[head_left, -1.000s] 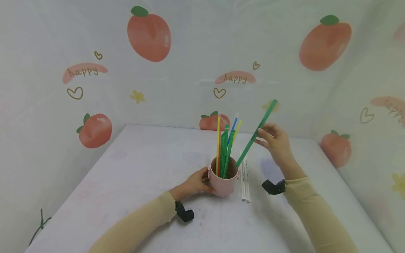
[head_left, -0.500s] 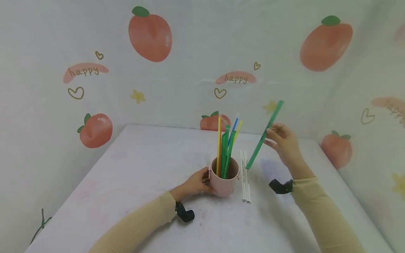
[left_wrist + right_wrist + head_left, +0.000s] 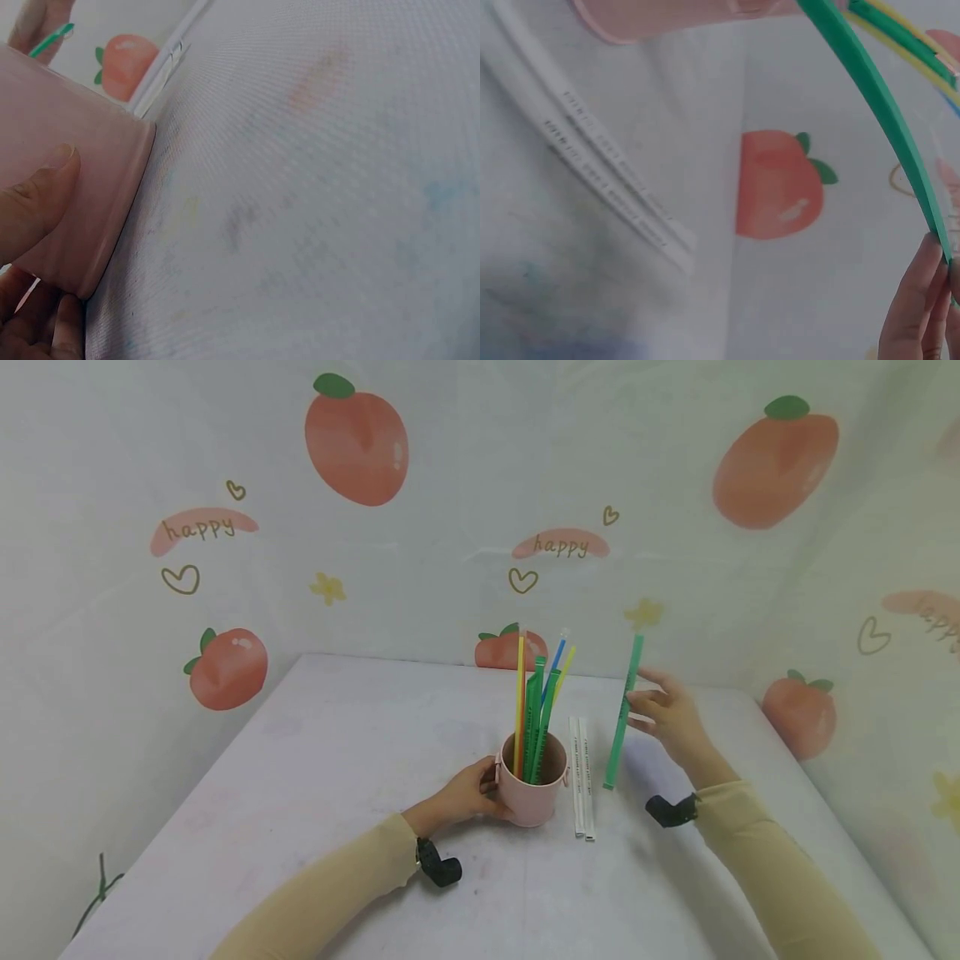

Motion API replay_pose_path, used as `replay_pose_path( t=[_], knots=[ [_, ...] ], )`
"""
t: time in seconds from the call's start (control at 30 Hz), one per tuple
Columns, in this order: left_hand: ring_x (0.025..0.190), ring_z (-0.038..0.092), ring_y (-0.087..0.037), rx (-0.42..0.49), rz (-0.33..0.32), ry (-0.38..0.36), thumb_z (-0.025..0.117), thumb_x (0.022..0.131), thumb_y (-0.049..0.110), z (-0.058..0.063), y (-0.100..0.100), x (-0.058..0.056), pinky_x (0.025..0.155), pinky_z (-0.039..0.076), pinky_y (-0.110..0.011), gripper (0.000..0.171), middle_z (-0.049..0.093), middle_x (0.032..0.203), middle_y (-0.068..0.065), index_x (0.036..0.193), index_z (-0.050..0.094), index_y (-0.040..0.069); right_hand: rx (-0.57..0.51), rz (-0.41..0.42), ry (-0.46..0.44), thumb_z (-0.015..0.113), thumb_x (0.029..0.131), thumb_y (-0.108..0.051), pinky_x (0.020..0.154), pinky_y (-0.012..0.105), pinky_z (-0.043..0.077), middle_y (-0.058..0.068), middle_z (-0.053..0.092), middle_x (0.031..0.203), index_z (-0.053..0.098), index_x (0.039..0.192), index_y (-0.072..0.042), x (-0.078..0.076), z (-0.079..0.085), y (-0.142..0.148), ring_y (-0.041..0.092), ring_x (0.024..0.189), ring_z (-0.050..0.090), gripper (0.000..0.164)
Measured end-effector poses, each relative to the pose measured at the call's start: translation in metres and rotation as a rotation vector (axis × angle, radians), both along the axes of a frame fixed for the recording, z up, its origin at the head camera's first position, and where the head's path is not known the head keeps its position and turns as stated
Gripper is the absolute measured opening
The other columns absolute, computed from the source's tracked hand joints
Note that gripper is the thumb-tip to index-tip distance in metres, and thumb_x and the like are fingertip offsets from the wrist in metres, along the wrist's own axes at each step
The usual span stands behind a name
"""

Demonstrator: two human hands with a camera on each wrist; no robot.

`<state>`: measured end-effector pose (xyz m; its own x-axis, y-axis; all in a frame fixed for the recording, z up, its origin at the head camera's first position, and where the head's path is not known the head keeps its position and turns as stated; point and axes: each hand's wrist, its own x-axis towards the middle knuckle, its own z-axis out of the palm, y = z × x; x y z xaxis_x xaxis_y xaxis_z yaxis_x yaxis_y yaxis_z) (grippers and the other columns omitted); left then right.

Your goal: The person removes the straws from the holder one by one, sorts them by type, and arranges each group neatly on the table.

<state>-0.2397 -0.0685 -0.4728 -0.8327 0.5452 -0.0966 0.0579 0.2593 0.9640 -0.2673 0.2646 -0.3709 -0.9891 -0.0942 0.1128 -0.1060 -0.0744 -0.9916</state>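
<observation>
The green straw [image 3: 617, 743] has swung lower, clear of the pink cup [image 3: 527, 806] and perhaps touching the table [image 3: 375, 735]; the right hand [image 3: 667, 714] pinches it, the left hand [image 3: 465, 791] grips the cup.

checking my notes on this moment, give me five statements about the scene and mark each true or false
1. The left hand holds the pink cup. True.
2. The right hand is empty. False: it holds a green stick.
3. Two white sticks lie on the table, to the right of the cup. True.
4. The cup lies on its side. False: it stands upright.
5. A blue stick stands in the cup. True.
</observation>
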Motion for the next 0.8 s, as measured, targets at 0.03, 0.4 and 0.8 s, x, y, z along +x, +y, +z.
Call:
replay_pose_path(
  t=[0.03, 0.4, 0.8],
  knots=[
    [0.140, 0.038, -0.030, -0.003, -0.001, 0.000, 0.082, 0.074, 0.006, 0.000, 0.000, 0.000, 0.115, 0.034, -0.044, 0.086, 0.040, 0.152, -0.007, 0.147, 0.036, 0.012, 0.030, -0.002, -0.011, 0.061, 0.093, -0.004, 0.074, 0.022, 0.060, -0.008, 0.067, 0.089, 0.040, 0.142, -0.012, -0.001, -0.003, 0.001, 0.005, 0.082, 0.068, 0.053],
    [0.139, 0.039, -0.029, 0.009, -0.006, 0.009, 0.082, 0.073, 0.003, 0.002, 0.000, 0.000, 0.116, 0.034, -0.042, 0.086, 0.041, 0.151, -0.008, 0.146, 0.037, 0.009, 0.424, -0.005, -0.166, 0.061, 0.095, -0.011, 0.084, 0.033, 0.060, 0.005, 0.065, 0.102, 0.025, 0.153, -0.011, -0.005, -0.037, 0.000, 0.004, 0.087, 0.065, 0.069],
    [0.138, 0.040, -0.033, -0.023, -0.002, 0.026, 0.082, 0.074, 0.004, 0.005, 0.001, 0.001, 0.114, 0.035, -0.044, 0.084, 0.041, 0.150, -0.012, 0.145, 0.037, 0.006, 0.571, -0.010, -0.369, 0.064, 0.092, -0.008, 0.074, 0.027, 0.060, 0.026, 0.059, 0.119, 0.029, 0.150, -0.006, -0.008, -0.054, -0.014, 0.013, 0.083, 0.064, 0.068]
  ],
)
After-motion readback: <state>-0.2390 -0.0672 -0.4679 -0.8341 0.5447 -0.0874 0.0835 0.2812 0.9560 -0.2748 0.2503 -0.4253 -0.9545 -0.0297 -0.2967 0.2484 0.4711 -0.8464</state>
